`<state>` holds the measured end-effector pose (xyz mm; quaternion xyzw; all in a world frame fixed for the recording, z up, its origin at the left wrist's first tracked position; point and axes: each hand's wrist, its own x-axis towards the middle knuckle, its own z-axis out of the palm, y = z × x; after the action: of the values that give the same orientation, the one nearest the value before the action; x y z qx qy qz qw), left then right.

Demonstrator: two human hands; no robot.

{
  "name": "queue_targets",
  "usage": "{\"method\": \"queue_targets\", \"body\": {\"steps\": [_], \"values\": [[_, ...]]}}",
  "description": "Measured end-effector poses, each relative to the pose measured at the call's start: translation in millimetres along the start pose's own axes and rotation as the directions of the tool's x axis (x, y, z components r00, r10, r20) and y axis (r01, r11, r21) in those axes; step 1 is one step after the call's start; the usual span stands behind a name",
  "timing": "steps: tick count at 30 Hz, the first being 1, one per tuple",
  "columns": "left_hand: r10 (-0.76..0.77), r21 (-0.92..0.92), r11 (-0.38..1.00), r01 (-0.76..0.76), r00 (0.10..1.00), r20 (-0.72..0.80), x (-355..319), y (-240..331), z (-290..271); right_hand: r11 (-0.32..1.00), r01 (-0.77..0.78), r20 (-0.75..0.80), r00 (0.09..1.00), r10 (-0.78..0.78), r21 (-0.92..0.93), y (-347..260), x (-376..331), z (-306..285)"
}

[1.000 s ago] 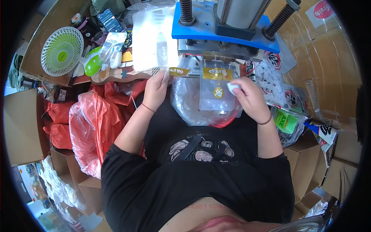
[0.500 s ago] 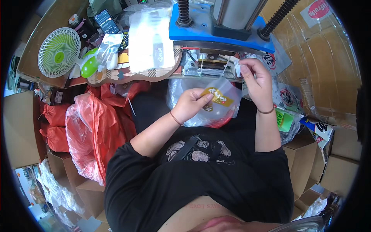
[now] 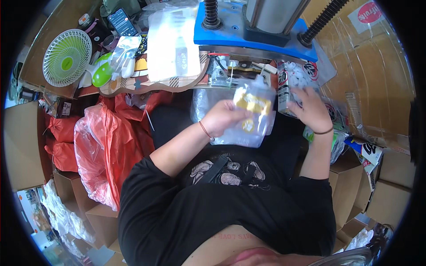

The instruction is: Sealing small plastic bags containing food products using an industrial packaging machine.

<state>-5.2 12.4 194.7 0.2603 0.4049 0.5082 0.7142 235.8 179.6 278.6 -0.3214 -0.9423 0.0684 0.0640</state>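
Clear plastic pouch (image 3: pixel 256 116) with gold bands, pinched on the near side of the blue press (image 3: pixel 237 37).
Left hand (image 3: pixel 220 117) grips its left edge, apparently keeping the white tip (image 3: pixel 260 80) free; its long axis runs near to far, tip pointing far. Right hand (image 3: pixel 313 111), thumb and fingers parted, holds nothing visible beside white pieces (image 3: pixel 294 72), probably placed within reach.

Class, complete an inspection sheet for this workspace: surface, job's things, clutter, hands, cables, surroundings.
Surface: patterned board, sheets on it, blue press to its right.
Job's things: clear pouch with gold print; white pieces at right.
Clutter: fan and phone, upper left.
Hands: left hand pinches the pouch; right hand open near the white pieces, contact unclear.
Cables: none certain; red strip under press unclear.
Surroundings: red bags left, cardboard boxes both sides.
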Motion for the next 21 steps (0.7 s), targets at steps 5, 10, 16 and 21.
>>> {"method": "queue_targets", "body": {"steps": [5,10,16,21], "values": [[0.079,-0.143,0.985,-0.098,0.988,-0.131,25,22,-21,0.957,0.119,0.203,0.963,-0.175,0.264,36,-12,25],[0.469,0.541,0.828,-0.148,0.711,-0.524,21,33,-65,0.842,0.004,0.113,0.991,-0.077,0.54,47,-17,34],[0.782,0.821,-0.44,0.364,0.604,0.152,-36,49,-111,0.941,0.027,-0.241,0.969,0.059,0.337,42,-17,43],[0.62,0.838,-0.518,0.169,0.749,0.233,-50,41,-114,0.933,0.158,-0.041,0.987,-0.153,0.325,49,-6,43]]}}
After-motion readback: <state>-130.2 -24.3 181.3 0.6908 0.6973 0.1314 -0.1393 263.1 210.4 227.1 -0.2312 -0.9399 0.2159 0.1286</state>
